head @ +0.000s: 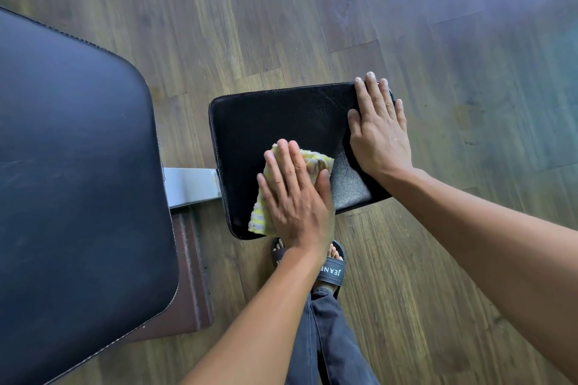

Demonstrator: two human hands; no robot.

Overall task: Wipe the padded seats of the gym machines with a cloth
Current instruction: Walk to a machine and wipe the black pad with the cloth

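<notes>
A small black padded seat [275, 122] lies in the middle of the view, above a wooden floor. My left hand [295, 197] presses flat, fingers straight, on a yellow and white cloth [261, 212] at the seat's near left part. My right hand [380, 131] rests flat on the seat's right edge, fingers straight and reaching over the far corner. Most of the cloth is hidden under my left hand.
A large dark padded backrest [78, 181] fills the left side. A grey metal bar [190, 186] joins it to the small seat, with a brown frame part [190, 275] below. My foot in a black slide sandal [331, 272] stands under the seat on the wooden floor [438, 259].
</notes>
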